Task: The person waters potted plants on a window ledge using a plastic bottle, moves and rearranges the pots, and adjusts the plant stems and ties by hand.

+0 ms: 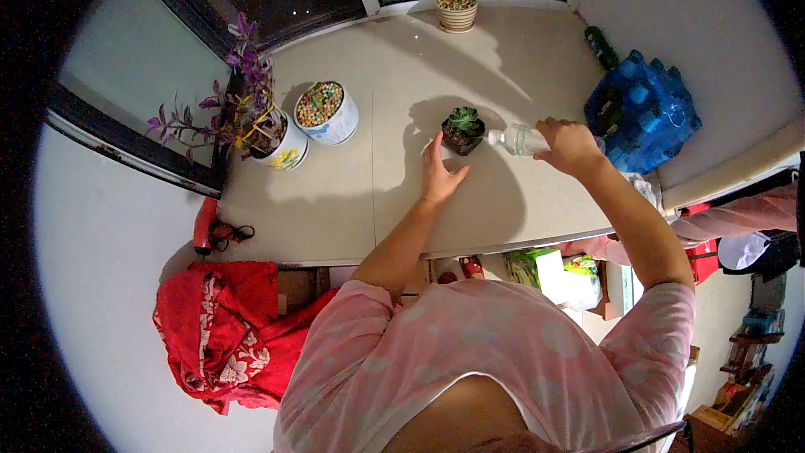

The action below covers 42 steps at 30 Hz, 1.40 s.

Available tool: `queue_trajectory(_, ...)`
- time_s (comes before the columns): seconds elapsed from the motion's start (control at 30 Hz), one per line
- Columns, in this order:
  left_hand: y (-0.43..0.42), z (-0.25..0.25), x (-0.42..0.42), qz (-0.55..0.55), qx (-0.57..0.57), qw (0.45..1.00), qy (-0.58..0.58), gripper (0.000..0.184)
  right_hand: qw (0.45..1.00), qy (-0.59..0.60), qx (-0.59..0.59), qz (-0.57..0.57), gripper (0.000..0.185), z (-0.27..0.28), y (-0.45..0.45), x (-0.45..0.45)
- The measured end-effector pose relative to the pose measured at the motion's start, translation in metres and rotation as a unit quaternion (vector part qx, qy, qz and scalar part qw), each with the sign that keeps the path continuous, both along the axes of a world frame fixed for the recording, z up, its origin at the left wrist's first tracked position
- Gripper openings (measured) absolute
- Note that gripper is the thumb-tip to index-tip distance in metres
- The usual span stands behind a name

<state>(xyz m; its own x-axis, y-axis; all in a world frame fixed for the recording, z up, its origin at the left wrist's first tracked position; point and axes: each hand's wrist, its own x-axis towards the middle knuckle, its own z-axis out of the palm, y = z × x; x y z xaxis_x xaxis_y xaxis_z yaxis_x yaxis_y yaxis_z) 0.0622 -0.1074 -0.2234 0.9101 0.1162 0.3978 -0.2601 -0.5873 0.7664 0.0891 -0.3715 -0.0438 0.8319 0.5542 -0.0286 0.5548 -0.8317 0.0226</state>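
A small dark square pot [461,145] holding a green succulent [463,120] stands on the pale ledge. My left hand [440,174] is at the near left side of this pot, thumb and fingers apart. Its fingertips come close to the pot wall; whether they touch it I cannot tell. From the right, my right hand [570,148] is wrapped round a clear plastic bottle [521,140]. The bottle lies nearly level, its neck pointing left at the pot's rim. Any water leaving the mouth is too small to make out.
On the left stand a purple-leaved plant [251,109] in a white pot and a white pot of coloured pebbles [340,122]. A ribbed pot [457,18] sits by the window. Blue-wrapped bottles [644,109] lie right; red cloth [222,327] hangs left.
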Motion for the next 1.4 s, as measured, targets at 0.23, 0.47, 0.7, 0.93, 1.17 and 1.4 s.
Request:
queue_trajectory(0.23, 0.000, 0.002, 0.000, -0.003, 0.000, 1.000, 0.001, 0.095, 1.000, -0.017, 0.011, -0.009, 0.049, -0.006, -0.008, 0.004)
queue_trajectory(0.47, 0.001, 0.000, 0.000, -0.008, 0.008, 1.000, -0.019, 0.095, 0.999, -0.028, -0.001, -0.018, 0.048, -0.010, -0.013, 0.010)
queue_trajectory(0.7, -0.002, -0.004, 0.001, -0.006, -0.020, 1.000, 0.004, 0.093, 0.999, -0.020, 0.001, -0.025, 0.050, -0.016, -0.018, 0.018)
queue_trajectory(0.93, -0.017, 0.028, 0.007, 0.029, -0.036, 0.999, -0.010, 0.095, 0.995, -0.036, 0.077, -0.060, 0.061, -0.043, -0.020, 0.020)
queue_trajectory(1.17, -0.017, 0.026, 0.028, 0.068, 0.077, 0.995, 0.011, 0.101, 0.957, 0.031, 0.262, -0.124, 0.067, -0.067, -0.029, 0.019)
queue_trajectory(1.4, 0.006, 0.045, 0.049, -0.026, 0.079, 0.989, 0.124, 0.095, 0.926, 0.019, 0.351, -0.136, 0.055, -0.082, -0.047, 0.010)
